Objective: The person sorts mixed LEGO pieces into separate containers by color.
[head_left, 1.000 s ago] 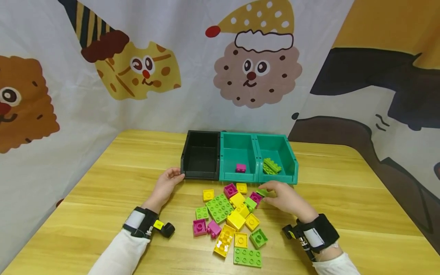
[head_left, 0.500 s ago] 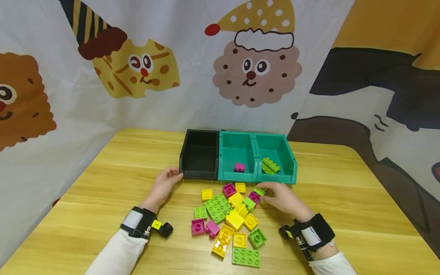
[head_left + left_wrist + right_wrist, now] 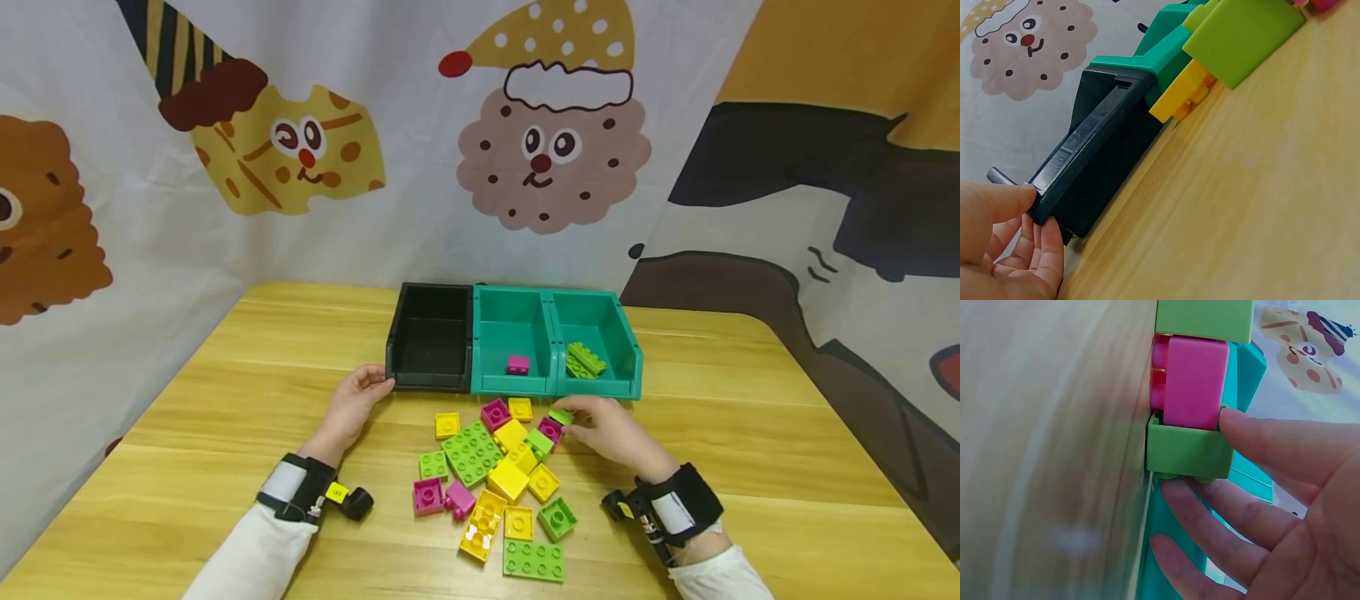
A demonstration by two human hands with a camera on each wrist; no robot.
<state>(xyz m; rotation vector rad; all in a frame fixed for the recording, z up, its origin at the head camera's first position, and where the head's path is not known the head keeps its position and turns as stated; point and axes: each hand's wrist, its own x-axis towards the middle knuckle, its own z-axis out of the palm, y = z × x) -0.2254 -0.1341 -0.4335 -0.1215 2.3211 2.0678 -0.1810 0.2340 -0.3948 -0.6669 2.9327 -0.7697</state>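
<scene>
Wooden table [image 3: 750, 433] carries three bins, black [image 3: 429, 337] beside two teal [image 3: 555, 342]. Your left hand [image 3: 352, 408] grips the black bin's corner. Your right hand [image 3: 611, 429] pinches a green brick [image 3: 560, 416], apparently resting on the table against a pink brick [image 3: 550, 429], loose bricks crowding alongside.

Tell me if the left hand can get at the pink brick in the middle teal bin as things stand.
Probably yes: the left hand rests at the black bin, the teal bin is open-topped, and nothing covers the pink brick.
</scene>
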